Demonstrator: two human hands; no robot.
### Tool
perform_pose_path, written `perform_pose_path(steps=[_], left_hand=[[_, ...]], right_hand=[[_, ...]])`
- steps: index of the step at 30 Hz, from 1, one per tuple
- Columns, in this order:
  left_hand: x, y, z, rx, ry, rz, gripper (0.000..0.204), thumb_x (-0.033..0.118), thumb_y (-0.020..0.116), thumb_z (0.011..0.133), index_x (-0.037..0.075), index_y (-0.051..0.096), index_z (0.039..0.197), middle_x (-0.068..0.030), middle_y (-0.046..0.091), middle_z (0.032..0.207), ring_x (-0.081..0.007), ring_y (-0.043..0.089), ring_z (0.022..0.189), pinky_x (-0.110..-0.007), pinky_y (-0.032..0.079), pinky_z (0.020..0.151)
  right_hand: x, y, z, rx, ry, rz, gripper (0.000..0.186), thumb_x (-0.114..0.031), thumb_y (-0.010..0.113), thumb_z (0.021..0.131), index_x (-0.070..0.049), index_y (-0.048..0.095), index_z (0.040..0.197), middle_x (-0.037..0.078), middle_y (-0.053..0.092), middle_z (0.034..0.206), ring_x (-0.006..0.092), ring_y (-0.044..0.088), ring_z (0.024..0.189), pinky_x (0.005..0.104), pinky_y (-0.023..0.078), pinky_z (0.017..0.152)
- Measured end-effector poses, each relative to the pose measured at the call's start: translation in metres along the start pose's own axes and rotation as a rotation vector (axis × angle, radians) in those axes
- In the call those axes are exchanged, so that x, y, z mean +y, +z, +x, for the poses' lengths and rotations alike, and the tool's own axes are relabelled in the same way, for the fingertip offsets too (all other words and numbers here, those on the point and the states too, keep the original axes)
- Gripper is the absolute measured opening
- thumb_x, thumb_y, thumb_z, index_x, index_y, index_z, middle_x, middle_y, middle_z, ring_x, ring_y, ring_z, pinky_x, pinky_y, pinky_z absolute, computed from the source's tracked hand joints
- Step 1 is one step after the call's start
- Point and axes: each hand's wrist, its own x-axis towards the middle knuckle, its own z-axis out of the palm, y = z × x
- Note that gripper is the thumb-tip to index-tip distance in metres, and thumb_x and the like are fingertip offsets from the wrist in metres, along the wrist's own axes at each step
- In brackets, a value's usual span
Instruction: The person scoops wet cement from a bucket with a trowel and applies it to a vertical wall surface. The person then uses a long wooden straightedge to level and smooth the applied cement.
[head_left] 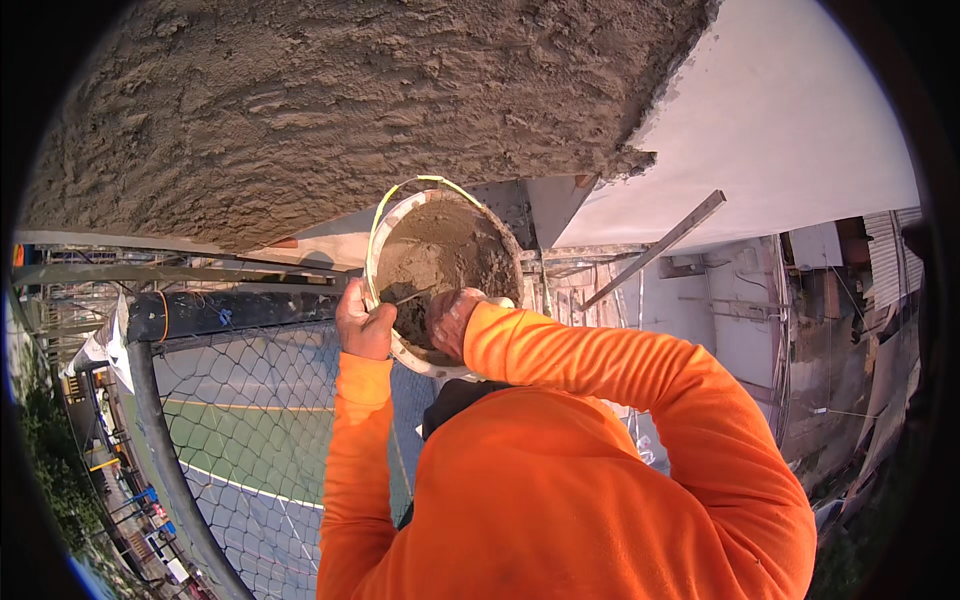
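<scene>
A round bucket of wet grey-brown mortar is held up in front of my chest, its mouth facing me. Its yellow-green handle arches over the far side of the rim. My left hand is closed on the bucket's left rim. Inside the mouth, my right hand is curled low against the mortar. A thin, light edge shows beside its fingers. What that hand grips is hidden.
Rough fresh mortar covers the wall ahead, bordering a smooth pale surface at right. A dark pipe frame with netting stands at left, a court far below. A long bar slants at right, near scaffolding.
</scene>
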Motion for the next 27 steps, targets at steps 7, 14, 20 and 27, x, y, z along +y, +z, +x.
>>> perform_pose_path(steps=[7, 14, 20, 27], left_hand=[[-0.001, 0.000, 0.009, 0.027, 0.117, 0.141, 0.034, -0.009, 0.056, 0.078, -0.003, 0.060, 0.111, -0.0009, 0.061, 0.094, -0.0076, 0.051, 0.079, -0.022, 0.043, 0.067], [0.005, 0.015, 0.017, 0.107, 0.076, 0.169, 0.016, -0.006, 0.058, 0.075, 0.000, 0.056, 0.090, 0.0003, 0.054, 0.078, -0.0074, 0.047, 0.073, -0.025, 0.044, 0.065], [-0.013, 0.046, 0.017, -0.022, 0.270, 0.314, 0.018, 0.001, 0.061, 0.070, 0.002, 0.044, 0.076, -0.0115, 0.045, 0.067, -0.0231, 0.042, 0.059, -0.034, 0.042, 0.058], [-0.005, 0.000, 0.004, 0.034, 0.093, 0.084, 0.011, -0.002, 0.059, 0.077, 0.003, 0.052, 0.084, 0.0034, 0.045, 0.075, -0.0064, 0.039, 0.069, -0.025, 0.038, 0.059]], right_hand=[[0.032, 0.065, -0.041, 0.311, 0.301, 0.210, 0.034, -0.042, 0.054, 0.095, -0.011, 0.061, 0.108, 0.005, 0.061, 0.072, 0.0260, 0.063, 0.073, 0.0410, 0.047, 0.067], [0.073, 0.044, -0.057, 0.095, 0.614, 0.124, 0.039, -0.041, 0.042, 0.101, -0.008, 0.060, 0.113, 0.018, 0.069, 0.107, 0.0336, 0.066, 0.099, 0.0501, 0.050, 0.085], [0.050, 0.093, -0.023, -0.138, 0.727, 0.458, 0.041, -0.033, 0.044, 0.101, -0.001, 0.062, 0.120, 0.018, 0.069, 0.118, 0.0334, 0.066, 0.108, 0.0444, 0.051, 0.092], [-0.007, 0.087, -0.073, 0.190, 0.518, 1.323, 0.058, -0.042, 0.067, 0.092, 0.002, 0.061, 0.130, 0.023, 0.069, 0.121, 0.0366, 0.064, 0.115, 0.0400, 0.049, 0.100]])
